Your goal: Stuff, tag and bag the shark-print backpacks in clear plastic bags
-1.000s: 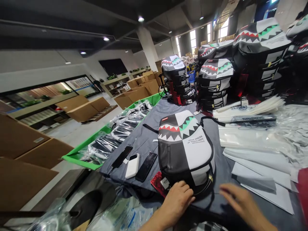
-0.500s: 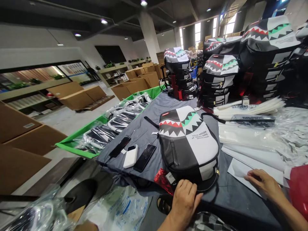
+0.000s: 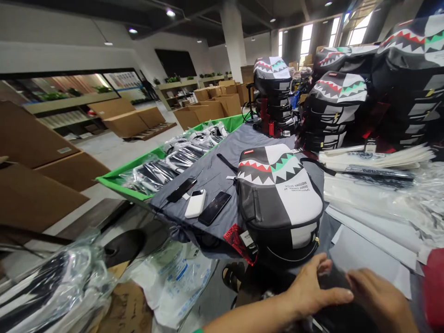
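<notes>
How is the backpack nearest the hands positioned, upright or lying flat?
Lying flat: the backpack rests on the table, shark-mouth front facing up.

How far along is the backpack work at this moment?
Looks done: plastic-wrapped items fill the green bin. In hand: one shark-mouth backpack lies flat and unwrapped on the grey cloth. The left hand, spread open, and the blurred right hand sit at the near edge just below it, beside white sheets. Left: stacks of unwrapped backpacks stand behind.
</notes>
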`<state>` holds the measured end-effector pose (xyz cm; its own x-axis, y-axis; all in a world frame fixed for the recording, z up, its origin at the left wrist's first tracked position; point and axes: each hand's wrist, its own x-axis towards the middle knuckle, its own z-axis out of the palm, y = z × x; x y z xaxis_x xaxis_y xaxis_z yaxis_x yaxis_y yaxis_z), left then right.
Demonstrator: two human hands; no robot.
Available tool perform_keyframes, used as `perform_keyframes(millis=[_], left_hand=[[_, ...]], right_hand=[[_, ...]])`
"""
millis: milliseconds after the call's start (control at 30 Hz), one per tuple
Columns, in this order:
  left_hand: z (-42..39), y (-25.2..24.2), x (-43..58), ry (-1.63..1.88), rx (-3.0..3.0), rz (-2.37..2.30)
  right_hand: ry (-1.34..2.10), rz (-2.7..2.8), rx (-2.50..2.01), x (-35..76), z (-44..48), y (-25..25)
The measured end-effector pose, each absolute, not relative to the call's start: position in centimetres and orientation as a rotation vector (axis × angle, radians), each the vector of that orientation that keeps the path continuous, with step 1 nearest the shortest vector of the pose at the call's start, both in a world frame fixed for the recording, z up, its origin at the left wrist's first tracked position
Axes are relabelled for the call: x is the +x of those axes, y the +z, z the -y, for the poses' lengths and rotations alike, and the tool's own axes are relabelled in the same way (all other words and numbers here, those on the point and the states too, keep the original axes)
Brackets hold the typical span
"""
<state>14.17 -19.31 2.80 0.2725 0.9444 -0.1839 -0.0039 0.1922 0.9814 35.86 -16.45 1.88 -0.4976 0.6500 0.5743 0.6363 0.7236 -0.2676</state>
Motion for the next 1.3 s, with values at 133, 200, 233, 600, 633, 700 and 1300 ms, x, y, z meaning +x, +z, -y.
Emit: perform_keyframes(millis=[133, 200, 233, 600, 633, 700, 1300], left_hand=[[19.2, 0.3, 16.5, 1.034, 1.048, -1.208], [19.8, -0.5, 15.8, 1.028, 1.297, -1.246], [20.3, -0.6, 15.0, 1.012, 1.502, -1.221], [23.2, 3.0, 5.7, 1.513, 1.827, -1.555], [22.9, 2.9, 5.2, 1.518, 1.687, -1.642], [21.9, 2.6, 4.0, 1.547, 1.525, -1.785], [20.9, 3.6, 6.8, 1.738, 2.204, -1.576]], right_hand=[[-0.126, 2.331, -0.808, 32.6, 20.4, 2.1], [-0.115, 2.318, -0.748, 32.0, 20.6, 3.2], [-0.099, 2.327, -0.71, 31.9, 20.3, 3.9], [0.168, 2.387, -0.353, 28.1, 13.8, 4.6], [0.129, 2.361, -0.368, 27.6, 13.7, 4.5], [0.018, 2.321, -0.405, 26.7, 13.4, 4.5], [-0.519, 2.445, -0.428, 23.2, 13.5, 6.7]])
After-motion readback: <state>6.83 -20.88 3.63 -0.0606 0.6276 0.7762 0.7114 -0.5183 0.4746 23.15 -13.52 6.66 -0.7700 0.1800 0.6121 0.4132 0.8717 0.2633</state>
